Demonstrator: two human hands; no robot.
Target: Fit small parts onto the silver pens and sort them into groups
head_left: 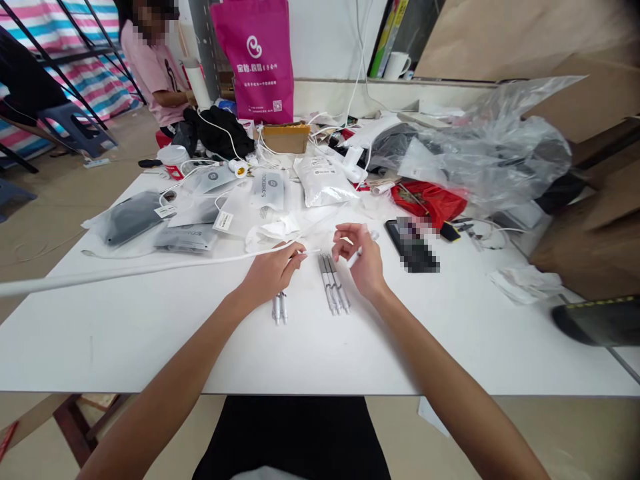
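Your left hand (273,270) pinches a thin white plastic rod (311,251) just above the white table (200,333), long axis approx. left-right w/ its free tip aimed at your right hand (363,260), which clasps a slim white pen barrel (358,253) slanted up & away to the right. Risk, imo: rod is held at fingertips only, so a wobble could bend it or drop it onto the row of white-and-silver pens (334,285) lying btwn your hands, pointing away from you. A pair of similar pens (279,309) lies by your left wrist.
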